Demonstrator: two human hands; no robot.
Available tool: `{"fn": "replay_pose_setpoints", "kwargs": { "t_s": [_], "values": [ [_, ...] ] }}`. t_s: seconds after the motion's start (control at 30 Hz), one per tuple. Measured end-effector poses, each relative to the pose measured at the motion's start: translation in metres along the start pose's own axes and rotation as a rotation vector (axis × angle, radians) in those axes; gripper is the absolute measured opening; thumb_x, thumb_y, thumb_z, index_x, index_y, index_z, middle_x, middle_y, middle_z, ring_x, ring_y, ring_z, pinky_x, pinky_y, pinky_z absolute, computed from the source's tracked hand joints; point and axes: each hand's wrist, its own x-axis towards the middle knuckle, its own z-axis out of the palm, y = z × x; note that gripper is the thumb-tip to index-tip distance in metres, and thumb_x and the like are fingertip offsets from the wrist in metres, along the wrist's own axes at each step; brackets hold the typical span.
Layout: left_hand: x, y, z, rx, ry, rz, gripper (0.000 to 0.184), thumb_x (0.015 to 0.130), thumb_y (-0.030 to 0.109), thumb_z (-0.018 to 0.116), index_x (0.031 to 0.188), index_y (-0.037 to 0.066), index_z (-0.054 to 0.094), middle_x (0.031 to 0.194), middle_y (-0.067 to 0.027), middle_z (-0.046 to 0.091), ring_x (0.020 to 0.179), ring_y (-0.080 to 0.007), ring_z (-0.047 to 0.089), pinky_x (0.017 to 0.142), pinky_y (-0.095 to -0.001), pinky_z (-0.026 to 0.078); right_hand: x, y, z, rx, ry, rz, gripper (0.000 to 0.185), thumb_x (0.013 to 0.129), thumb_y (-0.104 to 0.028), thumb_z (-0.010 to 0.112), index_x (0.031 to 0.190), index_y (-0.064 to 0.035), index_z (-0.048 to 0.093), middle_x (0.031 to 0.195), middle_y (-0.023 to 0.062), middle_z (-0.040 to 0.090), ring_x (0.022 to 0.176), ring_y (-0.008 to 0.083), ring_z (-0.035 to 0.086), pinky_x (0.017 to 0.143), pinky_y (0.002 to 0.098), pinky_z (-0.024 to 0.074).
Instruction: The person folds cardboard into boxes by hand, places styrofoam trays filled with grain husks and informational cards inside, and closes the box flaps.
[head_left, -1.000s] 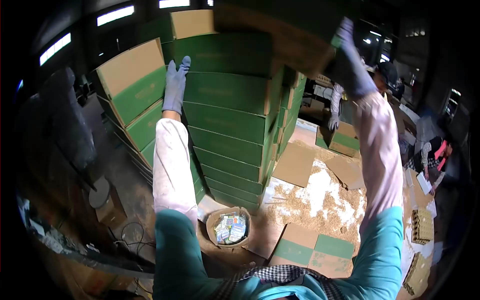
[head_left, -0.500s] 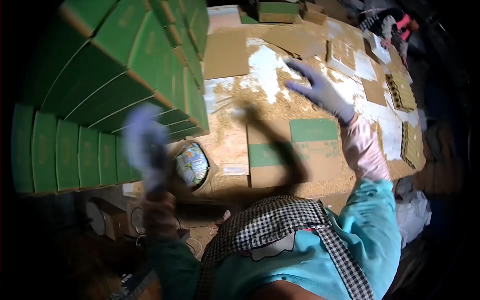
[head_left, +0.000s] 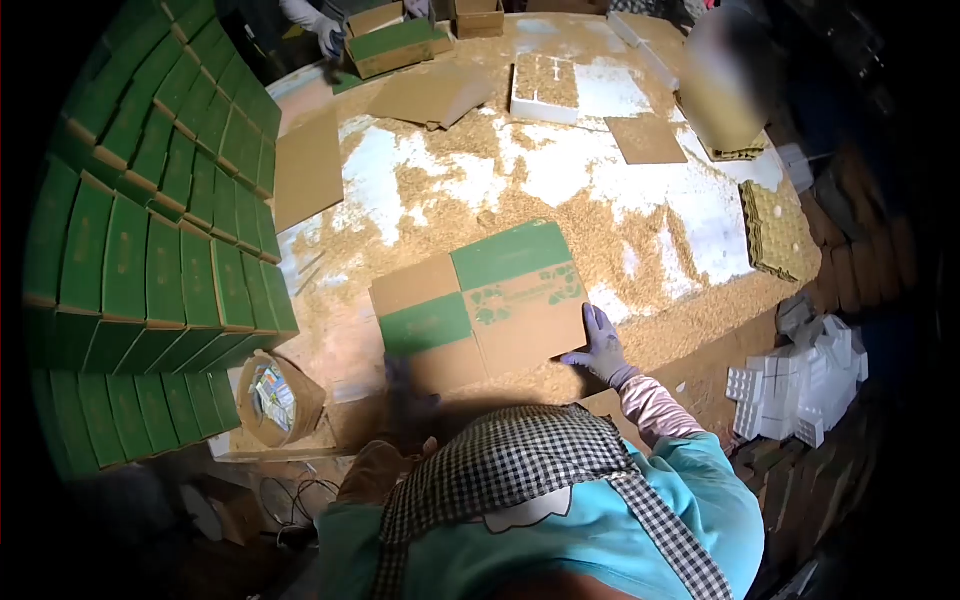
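Observation:
A flat green and brown cardboard piece (head_left: 480, 305) lies at a tilt on the table near my body. At its right edge is my gloved right hand (head_left: 603, 350), with thumb and fingers spread apart. My left hand (head_left: 408, 388) is at the lower left corner of the cardboard, in dark shadow, so its fingers are hard to make out. Left of it stands a round container (head_left: 306, 392) with small printed packets inside. Loose brown husk-like material (head_left: 590, 235) is scattered around the cardboard.
Stacked green boxes (head_left: 130, 260) rise along the left. Egg trays (head_left: 775, 232) lie at the table's right edge. A white tray (head_left: 543, 90) and an open green box (head_left: 390, 48) are at the back, where another person's gloved hands (head_left: 328, 36) show. White cartons (head_left: 800, 385) sit at right.
The view has swung down and right from the box stack to the table. Both hands have come down to the flat cardboard, which now lies tilted. A blurred shape has appeared at the back right.

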Motion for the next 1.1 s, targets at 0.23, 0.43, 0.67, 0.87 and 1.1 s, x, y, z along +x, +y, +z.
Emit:
{"fn": "replay_pose_setpoints", "kwargs": {
  "t_s": [0.23, 0.43, 0.67, 0.87, 1.1],
  "values": [
    [0.012, 0.108, -0.116, -0.351, -0.103, -0.099, 0.072, 0.086, 0.029, 0.065, 0.142, -0.002, 0.033, 0.145, -0.0226, 0.035, 0.134, -0.0291, 0.035, 0.109, -0.0322, 0.030, 0.060, -0.043, -0.112, 0.269, -0.036, -0.009, 0.084, 0.066, -0.029, 0.083, 0.137, -0.0067, 0.044, 0.139, 0.0274, 0.040, 0.136, 0.0426, 0.030, 0.111, 0.0473, 0.0283],
    [0.063, 0.206, -0.181, -0.399, -0.496, -0.362, 0.061, 0.096, 0.028, 0.049, 0.143, -0.005, 0.028, 0.146, -0.0203, 0.035, 0.135, -0.0281, 0.036, 0.110, -0.0324, 0.029, 0.165, -0.105, -0.170, 0.693, -0.180, -0.217, 0.053, 0.085, -0.036, 0.065, 0.129, -0.0085, 0.052, 0.135, 0.0202, 0.045, 0.129, 0.0329, 0.040, 0.109, 0.0384, 0.0319],
    [0.103, 0.223, -0.058, 0.588, -0.207, 0.494, 0.092, 0.083, 0.050, 0.062, 0.146, -0.002, 0.019, 0.152, -0.0260, 0.018, 0.141, -0.0421, 0.015, 0.115, -0.0543, 0.006, 0.194, -0.107, -0.082, 0.202, 0.051, 0.009, 0.124, 0.073, -0.067, 0.066, 0.146, 0.0107, 0.003, 0.148, 0.0328, 0.019, 0.139, 0.0391, 0.023, 0.114, 0.0413, 0.0233],
    [0.150, 0.267, -0.103, 0.612, 0.251, 0.469, 0.108, 0.061, 0.046, 0.080, 0.144, 0.000, 0.029, 0.146, -0.0284, 0.026, 0.139, -0.0413, 0.019, 0.113, -0.0568, 0.007, 0.191, -0.062, -0.080, -0.024, -0.042, -0.124, 0.115, 0.073, -0.047, 0.076, 0.146, 0.0085, 0.006, 0.147, 0.0284, 0.026, 0.136, 0.0369, 0.030, 0.111, 0.0408, 0.0298],
    [0.133, 0.195, -0.051, 0.362, 0.103, 0.646, 0.050, 0.081, 0.030, 0.066, 0.126, 0.012, 0.055, 0.120, -0.0152, 0.053, 0.117, -0.0371, 0.043, 0.106, -0.0518, 0.028, 0.099, -0.072, -0.148, 0.429, 0.401, -0.348, 0.047, 0.092, -0.019, 0.053, 0.133, 0.0009, 0.045, 0.133, 0.0200, 0.049, 0.124, 0.0356, 0.046, 0.106, 0.0461, 0.0342]
  ]
}}
